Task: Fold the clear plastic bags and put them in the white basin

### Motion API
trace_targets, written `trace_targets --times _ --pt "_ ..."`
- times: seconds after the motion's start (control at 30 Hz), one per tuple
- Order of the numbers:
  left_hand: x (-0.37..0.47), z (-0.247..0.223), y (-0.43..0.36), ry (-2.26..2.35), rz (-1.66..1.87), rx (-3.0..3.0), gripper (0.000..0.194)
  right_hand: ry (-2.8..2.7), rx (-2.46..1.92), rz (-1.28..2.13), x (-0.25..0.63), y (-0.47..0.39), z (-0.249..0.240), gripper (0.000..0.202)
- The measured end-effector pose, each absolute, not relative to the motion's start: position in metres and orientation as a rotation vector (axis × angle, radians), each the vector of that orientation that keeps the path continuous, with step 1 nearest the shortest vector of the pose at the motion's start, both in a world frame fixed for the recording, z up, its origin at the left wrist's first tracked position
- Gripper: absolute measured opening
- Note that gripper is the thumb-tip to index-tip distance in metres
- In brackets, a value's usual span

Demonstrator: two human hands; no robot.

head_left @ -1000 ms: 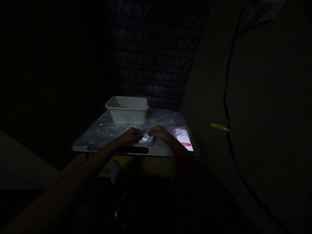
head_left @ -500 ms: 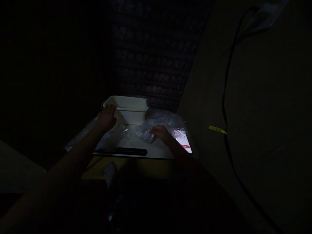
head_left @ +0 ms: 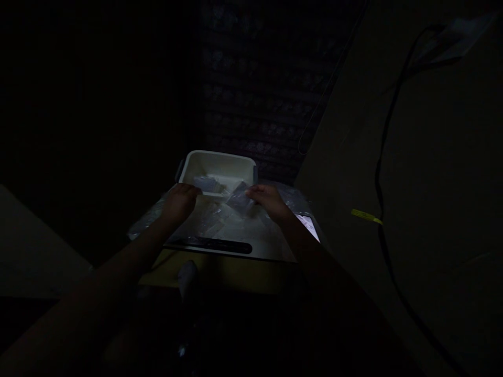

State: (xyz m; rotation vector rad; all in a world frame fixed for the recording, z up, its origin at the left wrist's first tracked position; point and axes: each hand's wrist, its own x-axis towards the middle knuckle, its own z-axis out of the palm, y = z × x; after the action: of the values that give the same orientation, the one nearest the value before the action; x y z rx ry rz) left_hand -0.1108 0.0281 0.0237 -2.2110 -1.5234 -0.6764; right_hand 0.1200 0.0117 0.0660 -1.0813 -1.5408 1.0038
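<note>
The scene is very dim. My left hand (head_left: 181, 203) is closed at the near left rim of a white plastic tub (head_left: 220, 159) with dark side handles. Its fingertips are hard to see there. The tub leans toward me, and pale flat packets (head_left: 206, 183) lie inside. Between the thumb and fingers of my right hand (head_left: 271, 200) is a clear plastic packet (head_left: 239, 200), in front of the tub's near right rim. What the packet contains cannot be made out.
Loose clear plastic sheeting (head_left: 149, 217) covers parts of the white tabletop (head_left: 267, 243). A lit phone (head_left: 308, 226) lies at the right, partly behind my forearm. A black cable (head_left: 379, 173) with a yellow tag (head_left: 365, 215) hangs along the right wall.
My right hand has lifted the packet from the tabletop up to the tub. The tub now tilts toward me, showing packets inside. My left hand stays at its rim. The view has shifted slightly.
</note>
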Motion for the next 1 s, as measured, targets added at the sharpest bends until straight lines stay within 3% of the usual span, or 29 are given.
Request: trace_targets --times 0.2,0.43,0.73,0.9,1.0 --pt "-0.116 0.019 0.022 -1.549 -0.769 -2.214 0.02 -1.638 -1.138 0.852 0.068 0.055 0.093 0.009" --pt "-0.123 0.011 0.016 -1.53 -0.758 -2.238 0.019 -1.98 -1.219 0.454 0.012 0.093 0.075 0.007" --pt "-0.123 0.009 0.016 -1.493 -0.682 -2.23 0.026 -2.209 -1.258 0.326 -0.002 0.097 0.059 0.014" --pt "-0.126 0.007 0.017 -1.431 -0.601 -2.267 0.024 -2.098 -1.244 0.213 0.006 0.096 0.062 0.035" --pt "-0.126 0.007 0.017 -1.428 -0.585 -2.27 0.024 -2.193 -1.114 0.143 0.008 0.095 0.066 0.03"
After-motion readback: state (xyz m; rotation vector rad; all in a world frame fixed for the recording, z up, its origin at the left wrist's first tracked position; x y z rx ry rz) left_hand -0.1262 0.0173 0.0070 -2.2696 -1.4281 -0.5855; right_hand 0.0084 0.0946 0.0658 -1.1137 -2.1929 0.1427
